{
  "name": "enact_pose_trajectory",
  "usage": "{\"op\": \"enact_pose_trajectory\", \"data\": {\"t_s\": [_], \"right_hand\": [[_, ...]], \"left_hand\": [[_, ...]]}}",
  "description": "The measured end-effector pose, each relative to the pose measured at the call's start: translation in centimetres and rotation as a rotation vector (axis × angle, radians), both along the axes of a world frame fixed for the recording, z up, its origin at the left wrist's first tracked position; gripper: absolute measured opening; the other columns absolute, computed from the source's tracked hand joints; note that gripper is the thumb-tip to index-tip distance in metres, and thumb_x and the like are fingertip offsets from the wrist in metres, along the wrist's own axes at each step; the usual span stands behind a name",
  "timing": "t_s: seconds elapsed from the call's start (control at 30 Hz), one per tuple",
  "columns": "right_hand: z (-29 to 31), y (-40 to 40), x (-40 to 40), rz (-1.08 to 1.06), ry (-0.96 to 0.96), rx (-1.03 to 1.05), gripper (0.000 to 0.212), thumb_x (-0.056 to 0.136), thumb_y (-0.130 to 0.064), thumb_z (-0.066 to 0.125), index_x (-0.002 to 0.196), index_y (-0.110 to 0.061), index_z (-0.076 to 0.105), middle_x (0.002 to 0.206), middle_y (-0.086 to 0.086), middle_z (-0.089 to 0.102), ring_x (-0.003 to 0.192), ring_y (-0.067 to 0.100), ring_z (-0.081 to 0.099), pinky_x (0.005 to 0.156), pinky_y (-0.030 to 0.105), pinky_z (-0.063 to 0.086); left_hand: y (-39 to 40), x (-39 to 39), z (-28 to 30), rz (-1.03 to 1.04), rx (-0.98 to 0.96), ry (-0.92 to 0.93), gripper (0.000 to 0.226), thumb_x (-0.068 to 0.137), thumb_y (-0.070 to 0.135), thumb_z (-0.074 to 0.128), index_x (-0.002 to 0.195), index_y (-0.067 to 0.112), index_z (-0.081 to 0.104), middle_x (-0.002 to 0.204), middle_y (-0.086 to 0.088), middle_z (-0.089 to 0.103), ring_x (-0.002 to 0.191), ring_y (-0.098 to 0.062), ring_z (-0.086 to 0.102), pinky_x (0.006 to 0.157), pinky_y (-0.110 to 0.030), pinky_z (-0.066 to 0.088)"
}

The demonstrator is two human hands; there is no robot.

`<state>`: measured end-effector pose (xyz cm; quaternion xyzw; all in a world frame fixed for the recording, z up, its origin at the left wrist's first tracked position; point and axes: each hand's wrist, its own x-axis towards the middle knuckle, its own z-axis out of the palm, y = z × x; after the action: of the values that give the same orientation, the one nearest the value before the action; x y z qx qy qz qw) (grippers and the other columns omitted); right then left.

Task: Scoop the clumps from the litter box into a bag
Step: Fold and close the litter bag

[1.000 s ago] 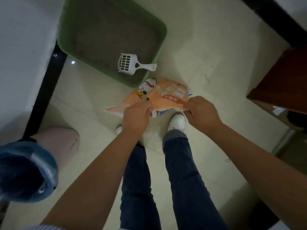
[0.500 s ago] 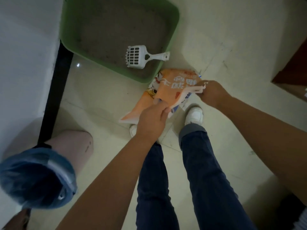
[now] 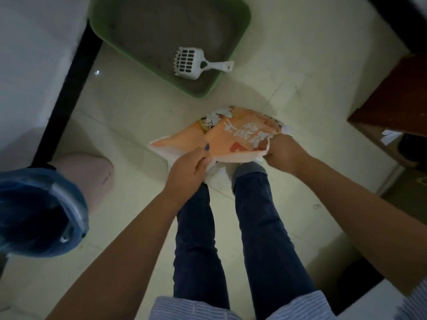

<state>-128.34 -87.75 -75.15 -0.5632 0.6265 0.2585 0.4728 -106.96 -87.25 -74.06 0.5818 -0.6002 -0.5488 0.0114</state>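
Tiled floor: bin, scoop in litter box.

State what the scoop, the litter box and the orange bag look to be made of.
Scoop: white moulded plastic, likely rigid, by its slotted head and one-piece handle.
Litter box: green plastic, smooth, with a rounded moulded rim.
Orange bag: thin printed plastic film, apparently; it creases and folds between both hands.

hidden and cut-off parts
the litter box runs off the top edge; the bag covers both shoes and hides the fingertips of the right hand; no clumps can be made out in the dim litter.
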Motion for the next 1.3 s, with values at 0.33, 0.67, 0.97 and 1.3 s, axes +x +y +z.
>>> {"op": "enact_pose_trajectory", "data": {"t_s": [0.33,0.67,0.97,1.3], "right_hand": [[-2.6,1.2,9.2,0.124,-0.152,0.071,0.025,0.094,-0.005,0.037,0.101,-0.002,0.061,0.106,0.014,0.06,0.096,0.025,0.056,0.073,0.022,0.044],[-4.3,0.8,10.6,0.222,-0.207,0.09,0.026,0.091,-0.003,0.041,0.109,0.0,0.058,0.112,0.015,0.061,0.102,0.028,0.06,0.085,0.032,0.047],[-4.7,1.8,9.0,-0.067,-0.173,0.088,0.043,0.093,-0.008,0.044,0.056,-0.023,0.031,0.063,-0.011,0.031,0.071,0.012,0.043,0.066,0.015,0.031],[-10.0,7.8,6.9,-0.047,0.1,0.151,0.067,0.095,-0.043,0.041,0.146,-0.008,0.015,0.148,0.014,0.03,0.132,0.032,0.035,0.102,0.044,0.038]], "left_hand": [[-1.3,7.2,-3.3,-0.487,-0.252,-0.415,0.036,0.067,0.019,0.066,0.102,0.01,0.066,0.104,-0.019,0.066,0.083,-0.035,0.068,0.073,-0.044,0.051],[-2.9,7.3,-5.5,-0.546,-0.5,-0.258,0.029,0.074,0.029,0.047,0.087,0.003,0.053,0.085,-0.019,0.063,0.076,-0.033,0.06,0.063,-0.031,0.049],[-8.3,3.3,-5.5,-0.911,-0.485,-0.02,0.032,0.07,0.027,0.046,0.061,0.01,0.072,0.087,-0.008,0.074,0.098,-0.028,0.064,0.09,-0.035,0.044],[-7.9,3.0,-6.1,-0.66,-0.351,-0.128,0.031,0.065,0.01,0.037,0.06,-0.006,0.063,0.059,-0.02,0.063,0.058,-0.033,0.064,0.058,-0.026,0.036]]}}
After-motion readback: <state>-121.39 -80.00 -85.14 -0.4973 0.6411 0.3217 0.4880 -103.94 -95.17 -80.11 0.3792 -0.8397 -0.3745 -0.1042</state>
